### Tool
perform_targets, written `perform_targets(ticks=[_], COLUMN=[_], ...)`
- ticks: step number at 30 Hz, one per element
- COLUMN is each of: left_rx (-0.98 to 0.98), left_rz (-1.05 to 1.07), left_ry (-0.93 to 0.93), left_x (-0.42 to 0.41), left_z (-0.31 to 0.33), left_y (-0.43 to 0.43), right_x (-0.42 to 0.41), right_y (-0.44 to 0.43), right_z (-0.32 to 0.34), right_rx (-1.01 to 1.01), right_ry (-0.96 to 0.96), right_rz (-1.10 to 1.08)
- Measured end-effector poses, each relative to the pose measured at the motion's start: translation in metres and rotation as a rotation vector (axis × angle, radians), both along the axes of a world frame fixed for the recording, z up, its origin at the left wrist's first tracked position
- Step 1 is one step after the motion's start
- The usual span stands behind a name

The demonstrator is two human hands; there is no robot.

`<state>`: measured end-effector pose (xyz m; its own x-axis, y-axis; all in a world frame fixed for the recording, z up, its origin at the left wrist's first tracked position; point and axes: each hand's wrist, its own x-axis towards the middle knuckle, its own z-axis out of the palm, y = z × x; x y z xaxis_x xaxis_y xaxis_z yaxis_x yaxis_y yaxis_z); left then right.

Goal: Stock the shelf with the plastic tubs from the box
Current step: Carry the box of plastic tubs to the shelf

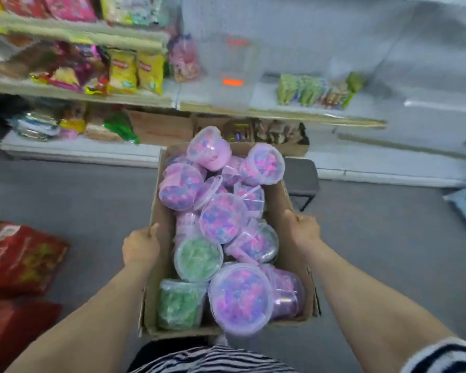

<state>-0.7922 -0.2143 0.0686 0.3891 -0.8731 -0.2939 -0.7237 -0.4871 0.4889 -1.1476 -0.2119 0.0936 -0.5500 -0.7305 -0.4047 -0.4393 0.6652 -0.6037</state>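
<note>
Plastic tubs (240, 297): clear, round and lidded. Most hold pink, purple and blue contents. All lie inside the box, heaped loosely, some lid-up and some tipped on their sides.
Green tubs (198, 258): two, at the near left of the heap, one lid-up and one on its side below it.
Box (156, 289): open-topped brown cardboard, long axis pointing away from the person, held above the floor in front of the shelf.
Left hand (140, 247): closed on the left wall of the box, thumb at the rim. The fingers are hidden on the outer side.
Right hand (304, 228): closed on the right wall of the box, thumb on the rim, fingers on the outer side.
Striped garment (213, 359): black and white, at the bottom edge.
Floor (78, 200): grey.
Red bags (19, 257): lying on the floor, at the left.
Dark stool (301, 179): on the floor beyond the right side of the box.
Shelf (293, 115): white shop shelving in tiers.
Snack packets (135, 71): yellow and pink, crowding the left bays.
Green packets (301, 90): a small row in the right bay.
Cartons (162, 127): brown cardboard, on the lowest tier.
Legibility: motion blur makes all print unreadable.
</note>
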Motion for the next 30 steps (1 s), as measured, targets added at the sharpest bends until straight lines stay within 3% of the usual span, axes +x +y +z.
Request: perform_targets(ticks=[6,11,16,30], left_rx=[-0.036,-0.004,0.023,-0.069], left_rz=[-0.338,-0.623,-0.818,-1.272], left_ry=[0.004,-0.002,0.137,-0.068], left_x=[-0.156,-0.292,-0.427,-0.767], left_z=[-0.001,-0.010,-0.009,0.002], left_y=[-0.076,-0.140,-0.201,-0.270], right_x=[-0.132,-0.232,-0.319,-0.551], right_y=[0.037,0.050,0.050,0.058], right_z=[0.019,0.013,0.024,0.016], right_rx=[-0.003,0.034,0.073,0.067], right_ry=[-0.050,0.016,0.075,0.049], right_rz=[-0.375,-0.561,-0.772,-1.166])
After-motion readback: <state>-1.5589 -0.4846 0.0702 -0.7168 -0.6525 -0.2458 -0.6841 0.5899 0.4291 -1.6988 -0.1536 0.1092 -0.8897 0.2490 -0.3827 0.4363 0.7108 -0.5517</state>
